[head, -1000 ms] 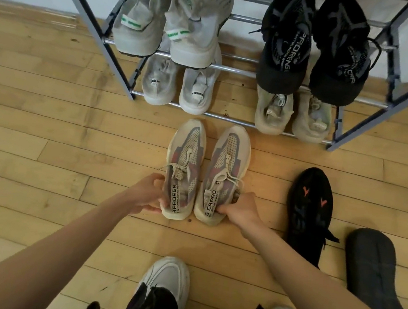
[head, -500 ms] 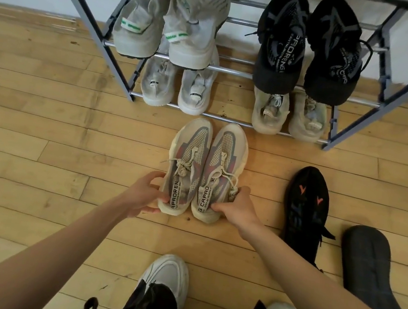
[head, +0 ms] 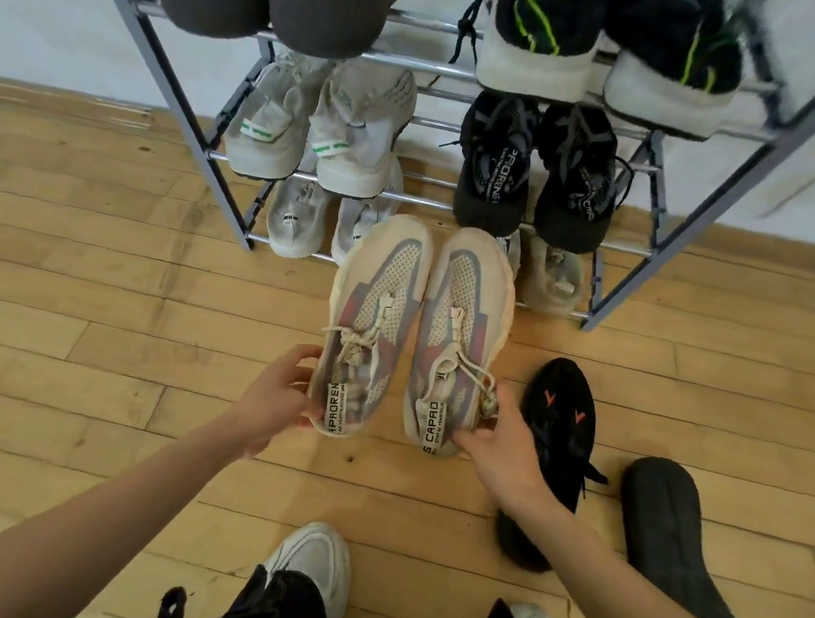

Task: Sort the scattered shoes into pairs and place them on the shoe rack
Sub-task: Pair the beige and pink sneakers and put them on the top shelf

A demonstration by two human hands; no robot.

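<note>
The top edge cuts off the blurred top-shelf shoes [head: 534,40], and the beige pair [head: 461,316] I hold hides part of the bottom-shelf shoes [head: 552,276].

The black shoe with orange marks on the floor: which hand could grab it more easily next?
Probably the right hand: the black shoe lies just beside it, while the left hand sits beyond both beige shoes. Both hands hold a beige shoe now.
</note>
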